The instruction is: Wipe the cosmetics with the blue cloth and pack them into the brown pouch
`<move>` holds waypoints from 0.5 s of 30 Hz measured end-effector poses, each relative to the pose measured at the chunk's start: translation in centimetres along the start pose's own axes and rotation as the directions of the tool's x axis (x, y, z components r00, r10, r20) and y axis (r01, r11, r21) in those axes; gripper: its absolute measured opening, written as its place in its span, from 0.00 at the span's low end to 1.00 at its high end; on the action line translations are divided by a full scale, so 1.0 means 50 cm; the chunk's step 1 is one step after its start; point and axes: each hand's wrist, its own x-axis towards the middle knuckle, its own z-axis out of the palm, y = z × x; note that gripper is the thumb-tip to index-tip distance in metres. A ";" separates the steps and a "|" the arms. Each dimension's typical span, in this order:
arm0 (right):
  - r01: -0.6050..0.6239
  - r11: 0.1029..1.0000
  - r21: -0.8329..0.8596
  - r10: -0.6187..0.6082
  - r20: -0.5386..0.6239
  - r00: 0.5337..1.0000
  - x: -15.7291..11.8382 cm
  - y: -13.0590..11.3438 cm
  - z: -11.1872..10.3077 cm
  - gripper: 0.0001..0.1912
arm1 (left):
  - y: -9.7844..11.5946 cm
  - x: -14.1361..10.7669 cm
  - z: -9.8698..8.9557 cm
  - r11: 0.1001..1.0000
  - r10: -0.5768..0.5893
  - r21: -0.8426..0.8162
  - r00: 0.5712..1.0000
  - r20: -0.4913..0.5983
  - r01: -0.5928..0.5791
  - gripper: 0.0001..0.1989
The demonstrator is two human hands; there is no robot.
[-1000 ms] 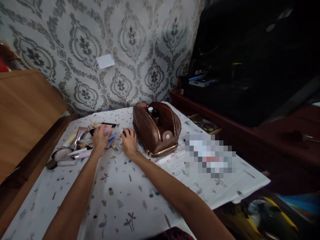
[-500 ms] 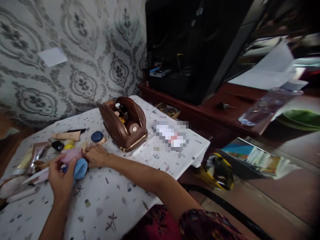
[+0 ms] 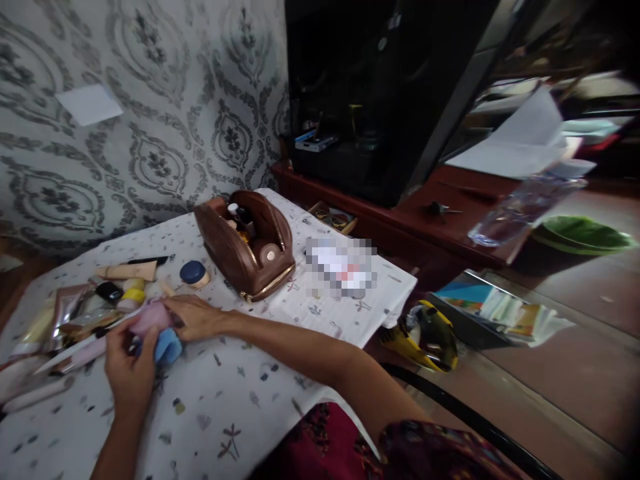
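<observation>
My left hand [image 3: 131, 363] pinches a soft pink piece [image 3: 151, 317], sponge-like or cloth-like, between thumb and fingers. At its right end my right hand [image 3: 194, 317] has bent fingers closed on it, the tips partly hidden. Just below both hands, a soft blue piece [image 3: 168, 347] touches the pink one. Left of my hands lies a spread of cosmetics: a beige tube [image 3: 127, 271], a yellow-banded jar [image 3: 132, 298], a black-capped item [image 3: 109, 292] and several brushes [image 3: 75, 358]. Past my right hand sits a round jar with a dark blue lid [image 3: 195, 273].
A brown zip bag [image 3: 245, 250] stands unzipped with several bottles inside. To its right lies a blurred-out item [image 3: 343, 267]. The white patterned tablecloth [image 3: 220, 400] covers the table. A dark TV [image 3: 370, 80] stands behind on a red-brown cabinet [image 3: 425, 230]; a green-lined bin [image 3: 580, 240] is at right.
The view has shifted slightly. Both hands stay together on the pink piece, a little lower and further right in the picture. The bag and cosmetics have stayed in place.
</observation>
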 end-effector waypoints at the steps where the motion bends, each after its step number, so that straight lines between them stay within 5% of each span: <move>1: -0.003 0.996 0.090 0.000 0.042 0.999 -0.007 -0.001 0.000 0.28 | -0.002 -0.001 0.001 1.000 0.012 -0.008 1.000 0.018 -0.012 0.17; 6: -0.100 0.865 0.491 0.121 -0.011 0.993 -0.064 0.004 -0.002 0.36 | -0.004 -0.010 -0.002 0.999 0.036 0.032 0.984 0.174 -0.042 0.20; 10: -0.116 0.827 0.551 0.158 -0.030 0.987 -0.093 0.016 0.004 0.34 | 0.003 -0.013 -0.008 0.996 0.035 0.071 0.957 0.288 -0.058 0.22; 15: -0.140 0.855 0.499 0.197 -0.063 0.978 -0.097 0.017 0.001 0.34 | 0.004 0.004 -0.035 0.989 0.014 0.143 0.992 0.122 -0.031 0.18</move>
